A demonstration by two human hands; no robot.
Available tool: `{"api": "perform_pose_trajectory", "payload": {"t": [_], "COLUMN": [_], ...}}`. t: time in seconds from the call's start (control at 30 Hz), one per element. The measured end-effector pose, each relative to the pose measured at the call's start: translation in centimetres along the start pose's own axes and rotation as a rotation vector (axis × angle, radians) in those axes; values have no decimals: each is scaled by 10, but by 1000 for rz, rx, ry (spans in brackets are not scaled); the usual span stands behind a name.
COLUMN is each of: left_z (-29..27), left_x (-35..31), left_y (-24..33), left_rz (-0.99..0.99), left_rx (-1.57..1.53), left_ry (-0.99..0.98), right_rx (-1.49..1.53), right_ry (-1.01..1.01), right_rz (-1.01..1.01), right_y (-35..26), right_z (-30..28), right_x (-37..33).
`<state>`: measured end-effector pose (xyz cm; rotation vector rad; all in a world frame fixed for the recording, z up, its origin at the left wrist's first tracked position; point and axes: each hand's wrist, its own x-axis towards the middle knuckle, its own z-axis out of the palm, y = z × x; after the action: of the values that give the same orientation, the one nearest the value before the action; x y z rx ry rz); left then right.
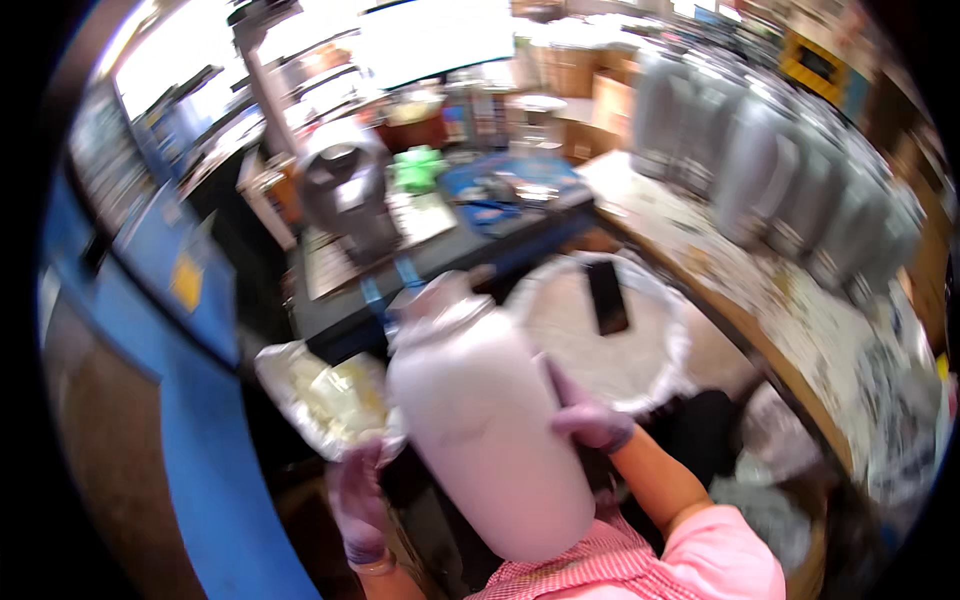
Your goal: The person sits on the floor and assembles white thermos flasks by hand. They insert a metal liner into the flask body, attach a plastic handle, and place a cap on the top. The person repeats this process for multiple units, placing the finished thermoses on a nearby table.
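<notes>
One large, pale plastic container (485, 430) is seen in front of the body, tilted with its neck toward the upper left and its base near the lap. Two purple-gloved hands are shown. The right hand (593, 420) is laid against the container's right side, one digit extended along it; whether a grip is closed cannot be told. The left hand (358, 500) is held open with nothing in it, just beside one white-lined bin (283, 385) in which pale scraps (345, 395) are gathered. One round, white-lined tub (672, 365) is placed to the right, with one black, flat, rectangular object (606, 297) on it. At least six grey containers (755, 165) are lined up on the right worktop (690, 235); their exact number is blurred. One green object (418, 168) and one blue mat (475, 180) are set on the farther worktop (440, 256).
</notes>
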<state>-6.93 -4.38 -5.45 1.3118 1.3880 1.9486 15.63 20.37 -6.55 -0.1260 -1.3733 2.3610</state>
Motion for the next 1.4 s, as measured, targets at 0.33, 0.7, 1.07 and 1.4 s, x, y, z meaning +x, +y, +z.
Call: {"api": "perform_pose_trajectory", "payload": {"t": [0.33,0.7,1.07,1.4], "left_z": [115,140,131,136], "left_x": [50,14,31,16], "left_y": [-14,43,15,24], "left_rz": [-195,64,300,355], "left_rx": [-87,-58,206,289], "left_ry": [-331,25,-330,-301], "right_rx": [-1202,-1336,-1019,-1790], "right_ry": [442,1916,1441,1186], "right_rz": [-146,774,370,1102], "right_y": [-70,-202,-210,-254], "right_z": [-38,-189,-189,-180], "right_x": [-211,-460,-573,-499]}}
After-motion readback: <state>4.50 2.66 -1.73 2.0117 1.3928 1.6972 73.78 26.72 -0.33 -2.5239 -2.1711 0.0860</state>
